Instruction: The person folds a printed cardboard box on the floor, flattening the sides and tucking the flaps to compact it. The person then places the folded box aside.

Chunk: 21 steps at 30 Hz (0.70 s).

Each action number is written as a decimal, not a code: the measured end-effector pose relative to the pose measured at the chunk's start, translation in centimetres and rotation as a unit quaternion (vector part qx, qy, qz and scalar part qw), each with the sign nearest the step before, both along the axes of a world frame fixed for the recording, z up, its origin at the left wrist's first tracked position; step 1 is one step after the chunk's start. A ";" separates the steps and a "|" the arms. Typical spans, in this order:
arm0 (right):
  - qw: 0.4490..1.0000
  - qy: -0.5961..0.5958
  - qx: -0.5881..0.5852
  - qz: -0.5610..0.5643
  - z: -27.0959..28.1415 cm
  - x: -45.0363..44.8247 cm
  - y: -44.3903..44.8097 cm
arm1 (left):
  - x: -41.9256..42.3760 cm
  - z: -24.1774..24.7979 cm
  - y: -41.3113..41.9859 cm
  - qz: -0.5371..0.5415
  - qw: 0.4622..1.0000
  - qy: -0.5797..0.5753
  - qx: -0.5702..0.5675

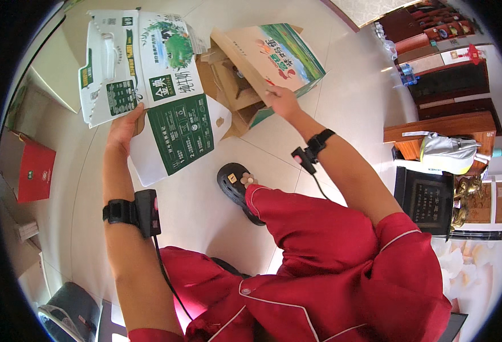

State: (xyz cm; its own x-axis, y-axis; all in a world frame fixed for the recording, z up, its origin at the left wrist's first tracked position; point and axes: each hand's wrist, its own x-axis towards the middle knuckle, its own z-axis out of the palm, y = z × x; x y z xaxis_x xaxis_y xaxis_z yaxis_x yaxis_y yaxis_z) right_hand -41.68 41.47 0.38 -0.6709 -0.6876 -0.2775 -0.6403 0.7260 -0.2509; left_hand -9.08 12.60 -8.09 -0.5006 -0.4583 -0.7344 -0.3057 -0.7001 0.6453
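My left hand (124, 130) grips the lower edge of a flattened white and green milk carton box (182, 132), whose printed panels face up and whose handle cutout shows at the far left. In my right hand (283, 101) is the upright edge of a cardboard egg box (283, 55) with a green landscape print. That box is open on its left side, and brown cardboard pieces (240, 89) show inside it. The milk box lies against the open side and hides part of it. My right fingertips are partly hidden by the panel edge.
Tiled floor (272, 149) lies around my feet, with a dark clog (233, 184) below the boxes. A red box (37, 171) and a black bin (71, 312) stand at left. At right are a wooden cabinet (443, 128), a grey and white backpack (445, 154) and a black plaque (424, 201).
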 end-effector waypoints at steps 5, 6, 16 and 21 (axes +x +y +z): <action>0.953 -0.180 -0.083 -0.228 2.4 -3.0 4.1 | 0.4 -3.6 -0.4 -0.066 0.995 0.056 0.045; 0.942 -0.211 -0.108 -0.236 3.0 -3.5 4.5 | 0.7 -4.0 -0.5 -0.066 0.991 0.110 0.046; 0.892 -0.314 -0.089 -0.312 0.3 -6.8 3.6 | 1.6 -2.6 -1.5 -0.117 0.978 0.156 0.081; 0.855 -0.423 -0.134 -0.270 2.5 -6.4 -1.3 | 1.0 -2.6 -3.1 -0.147 0.970 0.156 0.116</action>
